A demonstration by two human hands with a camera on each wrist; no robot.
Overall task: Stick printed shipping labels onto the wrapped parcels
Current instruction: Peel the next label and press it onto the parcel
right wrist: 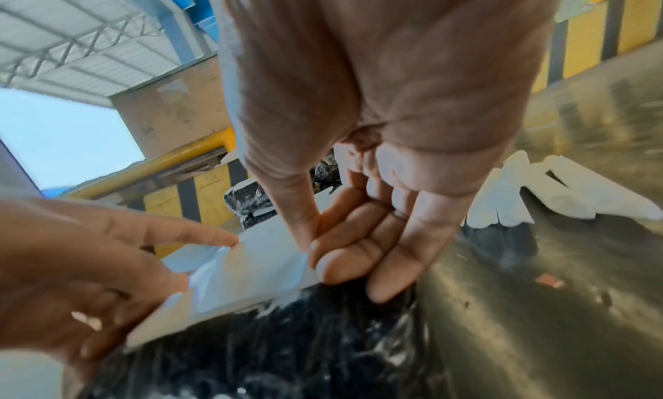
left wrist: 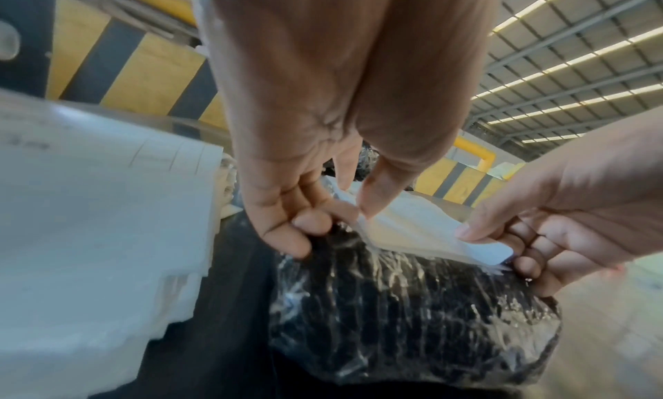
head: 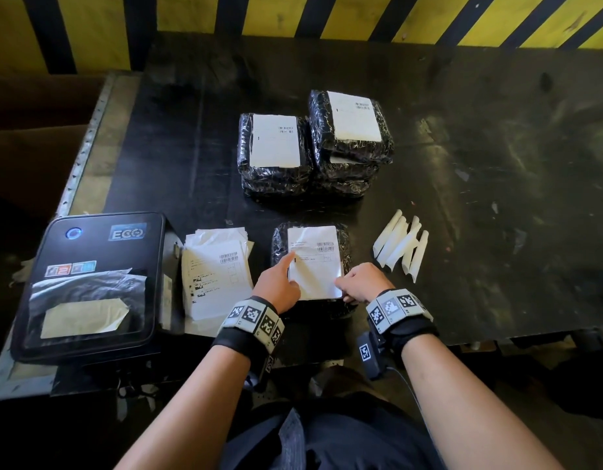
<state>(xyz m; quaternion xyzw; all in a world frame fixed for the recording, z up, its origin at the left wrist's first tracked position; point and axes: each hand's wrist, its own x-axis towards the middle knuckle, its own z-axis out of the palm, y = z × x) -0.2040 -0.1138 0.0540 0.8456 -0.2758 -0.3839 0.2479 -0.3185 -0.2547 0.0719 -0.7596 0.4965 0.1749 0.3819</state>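
Observation:
A black film-wrapped parcel [head: 344, 244] lies at the table's near edge, in front of me. A white shipping label [head: 313, 262] lies over its top, with the near end lifted off the wrap [left wrist: 412, 226]. My left hand [head: 286, 276] holds the label's left edge: the index finger lies straight on the paper, the thumb [left wrist: 371, 201] presses from above, and the other fingers curl beside it. My right hand [head: 347, 284] pinches the label's near right corner [left wrist: 498, 252] between thumb and fingers [right wrist: 337, 252]. The right wrist view shows the parcel [right wrist: 287, 348] under both hands.
A black label printer [head: 89, 286] sits at the left, with a loose stack of printed labels [head: 218, 273] beside it. Two stacks of labelled parcels [head: 273, 154] [head: 352, 137] stand farther back. Curled backing strips [head: 400, 245] lie to the right. A yellow-black barrier [head: 293, 15] closes the far side.

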